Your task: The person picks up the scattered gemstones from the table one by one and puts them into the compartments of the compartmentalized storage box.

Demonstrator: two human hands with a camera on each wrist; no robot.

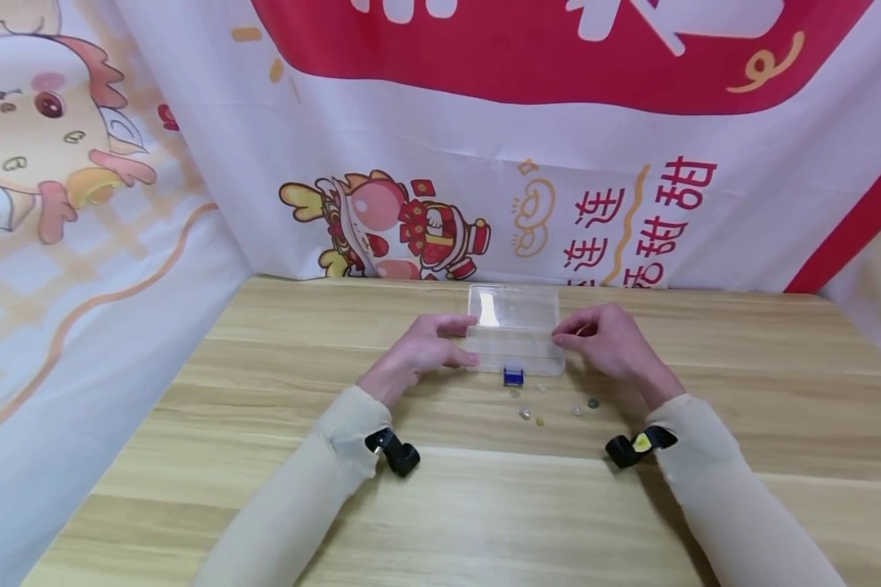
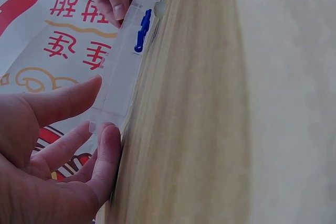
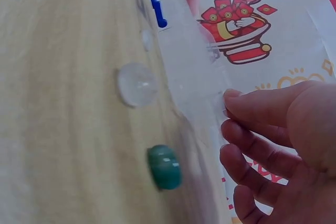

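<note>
A clear plastic box (image 1: 492, 364) stands on the table, its clear lid (image 1: 524, 306) laid back behind it. My left hand (image 1: 429, 342) is at the box's left end, thumb and fingers spread apart, fingertips right at the corner. At the right end, my right hand (image 1: 608, 336) pinches the box's edge between thumb and forefinger; the other fingers are loosely bent in the right wrist view. A small blue piece (image 1: 513, 377) shows at the front wall. Before the box lie a green stone (image 3: 165, 167), a clear round stone (image 3: 137, 84) and a yellow one (image 1: 539, 421).
Several more small pale stones (image 1: 524, 413) are scattered on the wooden table (image 1: 484, 514) near the box. A printed white and red cloth (image 1: 440, 130) hangs behind the table's back edge. Another printed cloth (image 1: 139, 326) hangs at the left.
</note>
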